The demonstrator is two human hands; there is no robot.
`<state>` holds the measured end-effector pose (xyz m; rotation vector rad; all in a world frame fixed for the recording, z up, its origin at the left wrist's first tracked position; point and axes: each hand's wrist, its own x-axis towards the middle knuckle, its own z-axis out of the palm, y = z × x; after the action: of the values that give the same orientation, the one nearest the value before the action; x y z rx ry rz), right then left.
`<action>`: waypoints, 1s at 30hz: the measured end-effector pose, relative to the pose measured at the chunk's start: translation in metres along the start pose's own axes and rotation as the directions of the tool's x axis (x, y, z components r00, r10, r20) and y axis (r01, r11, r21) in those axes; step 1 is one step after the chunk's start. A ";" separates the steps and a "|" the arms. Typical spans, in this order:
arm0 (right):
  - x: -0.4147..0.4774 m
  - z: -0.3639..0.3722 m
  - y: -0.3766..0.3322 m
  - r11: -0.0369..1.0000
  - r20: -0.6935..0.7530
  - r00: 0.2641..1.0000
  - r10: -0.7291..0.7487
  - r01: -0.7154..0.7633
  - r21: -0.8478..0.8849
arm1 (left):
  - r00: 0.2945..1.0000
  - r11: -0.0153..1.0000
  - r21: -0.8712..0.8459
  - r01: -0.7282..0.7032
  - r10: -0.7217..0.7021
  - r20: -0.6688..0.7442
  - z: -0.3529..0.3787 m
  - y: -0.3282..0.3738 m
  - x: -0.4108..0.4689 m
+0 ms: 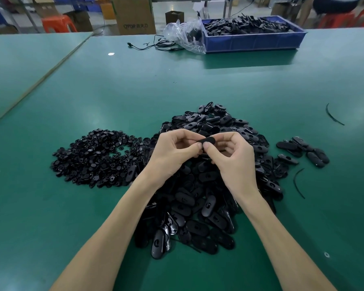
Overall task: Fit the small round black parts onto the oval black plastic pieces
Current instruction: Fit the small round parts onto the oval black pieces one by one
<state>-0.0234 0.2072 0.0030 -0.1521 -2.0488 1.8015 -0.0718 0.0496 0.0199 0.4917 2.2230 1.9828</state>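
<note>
1. Head view, the step in hand: the left hand (174, 152) and the right hand (231, 156) are meeting above the middle of the table (114, 91). Each is pinching one end of a single oval piece (207, 140) between its thumb and curled fingers. The two thumbs are pressing side by side on its near edge. I judge this to be the fitting step itself. Whether a round part is already under the thumbs cannot be told, since the fingers are covering that spot.

2. Head view, the next move: it is probably calling for firm, even thumb pressure until the part seats. After that, the piece would be going to the small group of pieces (303, 150) on the right, which are perhaps finished ones. A reach to the pile of round parts (97, 158) on the left would follow.

3. Head view, the look of the thing: the held piece is showing as a flat, matt black oval with rounded ends, held roughly level. It is hovering just above the heap of oval pieces (198, 198), many of which are showing a small hole near the centre. The round parts are glinting like little discs.

4. Head view, the surroundings: a blue crate (254, 42) of black parts is standing at the far edge, with a crumpled clear bag (183, 34) touching it.
</note>
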 end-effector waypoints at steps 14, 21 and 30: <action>-0.002 -0.002 0.000 1.000 0.011 1.000 -0.015 0.015 -0.023 | 0.999 1.000 -0.018 -0.004 0.004 0.040 0.001 0.003 -0.003; -0.002 -0.004 -0.003 0.995 0.094 0.993 -0.077 0.083 -0.058 | 1.000 1.000 -0.022 0.002 -0.001 0.019 0.001 0.001 -0.001; -0.002 0.003 0.003 0.983 0.113 0.993 -0.042 0.062 -0.175 | 0.984 0.994 0.094 -0.058 0.073 -0.162 0.006 0.007 0.002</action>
<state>-0.0235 0.2045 -0.0006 -0.0512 -2.2678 1.6272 -0.0710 0.0564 0.0258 0.4298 2.4327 2.0327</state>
